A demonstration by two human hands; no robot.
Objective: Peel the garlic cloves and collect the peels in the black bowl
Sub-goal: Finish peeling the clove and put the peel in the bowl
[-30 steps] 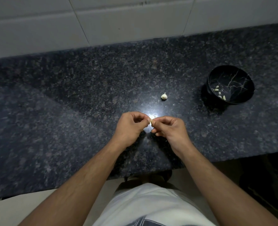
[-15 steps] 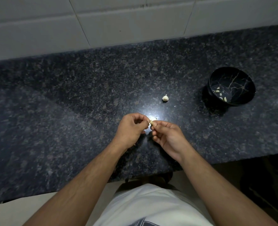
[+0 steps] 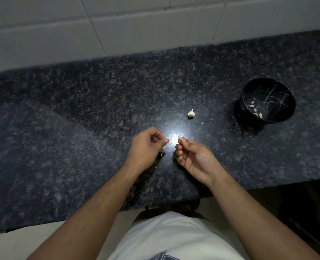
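Speckled dark granite makes up the surface [image 3: 61, 147], and its polish throws a bright glare at the centre, just between the two hands

At about 8 o'clock from that glare the left hand [image 3: 146, 149] has its fingers curled, thumb and forefinger tips pressed together towards the right. A pale scrap seems to sit at those tips; it is too small and washed out by the glare to say whether it is peel or clove, so I cannot tell what this grip holds. The hands sit low over the surface near the body, likely so that loose bits drop close by

At 4 o'clock from the glare the right hand [image 3: 194, 156] lies palm up, its grip closed on a small pale piece [image 3: 179, 138] between thumb and forefinger, the other fingers loosely bent. Judging by the gap between the hands, a strip has just been pulled apart

At 1 o'clock from the hands a whole clove [image 3: 191, 113] waits unpeeled, apart from everything, with a fleck of skin beside it

Far out at 2 o'clock stands the bowl [image 3: 279, 89], upright, with several peels [image 3: 254, 109] inside, within the right hand's reach for dropping skin
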